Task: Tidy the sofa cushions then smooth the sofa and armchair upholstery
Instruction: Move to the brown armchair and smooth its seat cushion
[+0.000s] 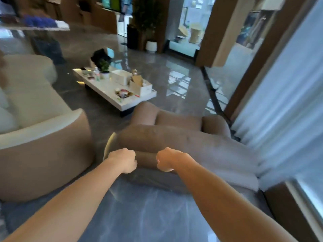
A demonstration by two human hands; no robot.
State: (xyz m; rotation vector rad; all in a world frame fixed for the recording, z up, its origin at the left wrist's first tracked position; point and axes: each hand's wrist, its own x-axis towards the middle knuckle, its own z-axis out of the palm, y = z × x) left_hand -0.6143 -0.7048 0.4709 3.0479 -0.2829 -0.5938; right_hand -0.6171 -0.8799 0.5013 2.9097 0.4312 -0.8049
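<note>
A taupe armchair [183,142] stands just in front of me, seen from behind, its seat facing away toward the coffee table. My left hand [125,159] and my right hand [167,159] are both closed into fists, side by side against the upper back of the chair, knuckles toward each other. Whether any fabric is pinched inside the fists is hidden. The sofa [45,154], with a tan outer shell and a cream seat, fills the left side. The edges of cream cushions [6,117] show at the far left. The picture is motion-blurred.
A low white coffee table [111,95] beyond the armchair carries white boxes, a small potted plant and bits. Pale curtains [279,110] hang close on the right. A curved metallic rim [107,147] sits at the chair's left side. The floor is glossy grey stone [148,215].
</note>
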